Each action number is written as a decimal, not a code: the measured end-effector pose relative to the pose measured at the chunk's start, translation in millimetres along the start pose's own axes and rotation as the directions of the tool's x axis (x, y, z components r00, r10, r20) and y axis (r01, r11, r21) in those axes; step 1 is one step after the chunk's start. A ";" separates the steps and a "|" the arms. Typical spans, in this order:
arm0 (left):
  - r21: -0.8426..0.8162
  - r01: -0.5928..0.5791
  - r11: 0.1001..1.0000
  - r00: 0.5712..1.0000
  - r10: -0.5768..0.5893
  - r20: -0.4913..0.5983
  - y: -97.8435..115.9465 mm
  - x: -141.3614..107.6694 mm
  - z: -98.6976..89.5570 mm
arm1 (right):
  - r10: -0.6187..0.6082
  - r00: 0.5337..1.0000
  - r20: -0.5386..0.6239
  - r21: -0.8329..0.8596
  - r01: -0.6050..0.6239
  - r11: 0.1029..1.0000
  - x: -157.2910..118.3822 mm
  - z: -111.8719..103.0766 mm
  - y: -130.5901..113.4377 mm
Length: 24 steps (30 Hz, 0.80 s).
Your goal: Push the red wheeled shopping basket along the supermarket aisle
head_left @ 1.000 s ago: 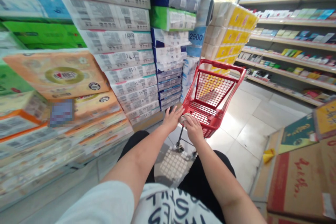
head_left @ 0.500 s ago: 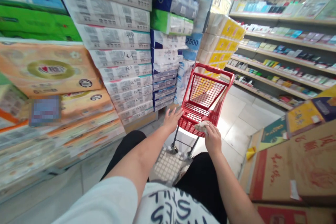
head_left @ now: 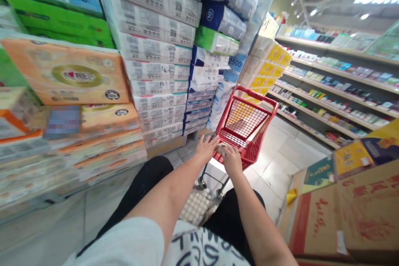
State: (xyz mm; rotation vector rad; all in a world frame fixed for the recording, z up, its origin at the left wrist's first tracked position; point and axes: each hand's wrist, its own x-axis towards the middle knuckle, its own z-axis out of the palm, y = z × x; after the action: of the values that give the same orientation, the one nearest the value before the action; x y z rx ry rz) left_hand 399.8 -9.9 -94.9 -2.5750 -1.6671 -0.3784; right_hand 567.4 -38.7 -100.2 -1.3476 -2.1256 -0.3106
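Head view: one red cart point(head_left: 248, 117), one pale cloth point(head_left: 220, 149).
The left hand point(head_left: 206, 149) spreads open at the cart's edge, gripping nothing visible; the right hand point(head_left: 233, 159) curls around the cloth.

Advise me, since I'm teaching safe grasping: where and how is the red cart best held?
Probably by the bar across the top of the cart, gripped from above on the far side. It spans that far end, and the open gap beneath it should leave room to wrap around.
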 end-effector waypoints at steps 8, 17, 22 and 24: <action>-0.068 0.076 0.995 0.997 -0.076 -0.003 -10.4 -4.5 2.2 | 0.275 0.955 -0.106 0.033 -0.274 0.961 -47.8 -32.9 50.1; 0.038 -0.021 0.999 0.997 0.024 -0.078 0.2 -14.7 6.6 | 0.189 0.981 -0.029 0.065 -0.187 0.980 4.7 6.8 -6.2; 0.136 -0.113 0.984 0.974 0.137 -0.183 -1.9 -24.0 20.9 | 0.097 0.991 0.096 -0.007 -0.096 0.995 -2.3 5.8 -10.3; 0.147 -0.153 0.977 0.965 0.179 -0.192 -1.9 -24.9 25.3 | 0.094 0.992 0.086 0.061 -0.099 0.993 -7.0 3.6 -0.6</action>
State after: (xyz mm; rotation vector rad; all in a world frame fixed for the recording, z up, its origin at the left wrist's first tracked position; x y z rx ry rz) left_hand 392.9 -26.8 -125.4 -2.4623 -1.3506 -0.4864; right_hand 567.8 -42.4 -107.2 -1.4427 -2.1110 -0.1472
